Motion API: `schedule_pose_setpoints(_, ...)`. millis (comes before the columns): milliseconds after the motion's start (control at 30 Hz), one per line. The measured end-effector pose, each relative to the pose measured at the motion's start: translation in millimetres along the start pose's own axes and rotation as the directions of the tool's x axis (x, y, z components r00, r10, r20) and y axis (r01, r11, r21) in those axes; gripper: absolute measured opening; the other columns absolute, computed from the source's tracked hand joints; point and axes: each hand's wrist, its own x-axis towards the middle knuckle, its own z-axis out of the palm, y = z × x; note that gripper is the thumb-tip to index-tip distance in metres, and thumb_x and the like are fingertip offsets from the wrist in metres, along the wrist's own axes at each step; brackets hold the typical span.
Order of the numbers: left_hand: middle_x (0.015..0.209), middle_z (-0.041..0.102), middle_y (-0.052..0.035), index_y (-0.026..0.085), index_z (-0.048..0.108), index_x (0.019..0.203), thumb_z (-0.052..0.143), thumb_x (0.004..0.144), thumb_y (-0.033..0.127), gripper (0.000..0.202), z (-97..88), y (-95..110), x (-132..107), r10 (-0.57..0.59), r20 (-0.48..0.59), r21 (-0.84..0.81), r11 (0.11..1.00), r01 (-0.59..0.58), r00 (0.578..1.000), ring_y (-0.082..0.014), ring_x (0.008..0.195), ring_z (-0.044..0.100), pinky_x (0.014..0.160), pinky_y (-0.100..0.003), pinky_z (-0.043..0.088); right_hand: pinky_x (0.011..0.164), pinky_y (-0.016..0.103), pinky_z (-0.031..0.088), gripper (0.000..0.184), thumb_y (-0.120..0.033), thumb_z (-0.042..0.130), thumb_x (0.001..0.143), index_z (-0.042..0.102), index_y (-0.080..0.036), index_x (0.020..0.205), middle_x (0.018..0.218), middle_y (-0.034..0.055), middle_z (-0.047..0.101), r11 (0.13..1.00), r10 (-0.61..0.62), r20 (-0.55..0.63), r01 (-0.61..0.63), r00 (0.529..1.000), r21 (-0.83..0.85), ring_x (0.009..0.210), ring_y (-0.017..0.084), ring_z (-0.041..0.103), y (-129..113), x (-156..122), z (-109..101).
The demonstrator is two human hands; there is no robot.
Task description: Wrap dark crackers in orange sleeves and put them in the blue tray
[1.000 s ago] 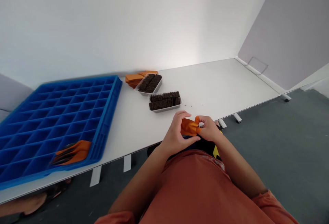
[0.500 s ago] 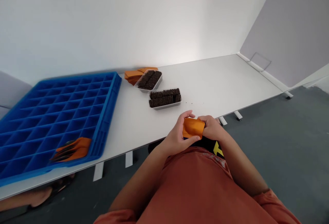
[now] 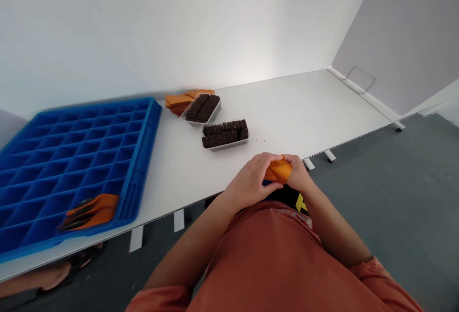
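My left hand (image 3: pixel 251 180) and my right hand (image 3: pixel 297 172) meet just off the near edge of the white table (image 3: pixel 304 111). Both are closed round a small orange pouch (image 3: pixel 278 171), most of which is hidden by my left fingers. Beyond the hands stand two white trays of dark biscuits (image 3: pixel 225 134), the farther tray (image 3: pixel 201 109) lying against a stack of flat orange pouches (image 3: pixel 179 101).
A blue compartment crate (image 3: pixel 75 159) covers the left part of the table; a few orange pouches (image 3: pixel 91 209) with dark contents lie in its near corner cell. A grey partition (image 3: pixel 405 35) closes the right end. A foot in a sandal (image 3: pixel 53 274) shows under the table.
My left fingers have folded further over the orange pouch, hiding more of it. The hands stay together at the table edge; my view has shifted slightly.
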Motion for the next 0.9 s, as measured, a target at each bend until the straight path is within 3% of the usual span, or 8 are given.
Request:
schedule_pose_setpoints(133, 0.124, 0.066, -0.0076, 0.023, 0.053, 0.118, 0.081, 0.081, 0.029, 0.047, -6.6, 7.6, 3.3, -0.011, 0.069, 0.200, 0.980, -0.003, 0.998, -0.0294, 0.122, 0.058, 0.108, -0.049, 0.046, 0.060, 0.026, 0.044, 0.017, -0.032, 0.065, 0.064, 0.064, -0.018, 0.073, 0.067, -0.0023, 0.063, 0.996, 0.022, 0.051, -0.018, 0.998, -0.082, 0.065, 0.014, 0.055, 1.5, 3.1, 5.4)
schedule_pose_setpoints(267, 0.132, 0.062, -0.0126, 0.019, 0.049, 0.134, 0.072, 0.086, 0.022, 0.053, -4.2, 13.4, 8.6, 0.016, 0.136, 0.454, 0.888, -0.077, 0.991, -0.0334, 0.127, 0.055, 0.113, -0.053, 0.040, 0.063, 0.027, 0.044, 0.011, -0.022, 0.061, 0.061, 0.064, -0.018, 0.070, 0.069, -0.0006, 0.066, 0.984, 0.031, 0.068, -0.019, 0.997, -0.178, 0.067, 0.015, 0.056, -2.2, 5.9, 8.7)
schedule_pose_setpoints(367, 0.132, 0.062, -0.0150, 0.016, 0.047, 0.140, 0.058, 0.090, 0.012, 0.052, 0.2, 7.9, 11.1, -0.012, 0.168, 0.553, 0.829, -0.084, 0.986, -0.0325, 0.119, 0.059, 0.105, -0.050, 0.045, 0.065, 0.030, 0.044, 0.004, -0.020, 0.062, 0.065, 0.065, -0.019, 0.068, 0.066, 0.0006, 0.066, 0.964, 0.039, 0.052, -0.024, 0.998, -0.265, 0.067, 0.016, 0.057, -9.7, 7.1, 10.9)
schedule_pose_setpoints(500, 0.123, 0.067, -0.0142, 0.014, 0.054, 0.128, 0.062, 0.086, 0.014, 0.042, -3.3, -14.0, 8.3, -0.003, 0.116, 0.500, 0.864, -0.056, 0.993, -0.0310, 0.110, 0.061, 0.096, -0.046, 0.051, 0.069, 0.031, 0.045, 0.009, -0.029, 0.067, 0.074, 0.069, -0.020, 0.075, 0.073, 0.0015, 0.070, 0.934, 0.061, 0.023, -0.048, 0.998, -0.354, 0.070, 0.017, 0.060, -21.3, 8.5, 12.2)
schedule_pose_setpoints(633, 0.105, 0.070, -0.0069, 0.018, 0.058, 0.115, 0.064, 0.079, 0.010, 0.037, -10.6, -36.6, -1.0, 0.025, -0.007, 0.357, 0.934, -0.021, 1.000, -0.0243, 0.097, 0.064, 0.090, -0.039, 0.053, 0.067, 0.029, 0.046, 0.021, -0.042, 0.070, 0.080, 0.074, -0.021, 0.083, 0.080, 0.0026, 0.074, 0.922, 0.109, -0.032, -0.114, 0.993, -0.370, 0.072, 0.016, 0.064, -24.9, 10.7, 11.1)
schedule_pose_setpoints(733, 0.093, 0.069, -0.0027, 0.019, 0.060, 0.109, 0.062, 0.079, 0.011, 0.031, -12.1, -47.4, -7.6, 0.026, -0.074, 0.273, 0.962, -0.005, 0.997, -0.0195, 0.083, 0.063, 0.081, -0.034, 0.053, 0.070, 0.030, 0.049, 0.025, -0.045, 0.070, 0.082, 0.077, -0.022, 0.087, 0.083, 0.0037, 0.076, 0.946, 0.071, -0.024, -0.075, 0.997, -0.314, 0.075, 0.017, 0.065, -21.7, 11.9, 10.9)
schedule_pose_setpoints(900, 0.094, 0.069, -0.0026, 0.020, 0.061, 0.107, 0.059, 0.081, 0.014, 0.027, -12.6, -60.9, -21.6, 0.047, -0.154, 0.172, 0.985, -0.020, 0.987, -0.0168, 0.082, 0.063, 0.078, -0.031, 0.053, 0.069, 0.030, 0.050, 0.028, -0.047, 0.069, 0.083, 0.079, -0.023, 0.094, 0.082, 0.0036, 0.075, 0.967, 0.007, -0.009, -0.009, 1.000, -0.253, 0.075, 0.017, 0.065, -13.9, 12.2, 11.0)
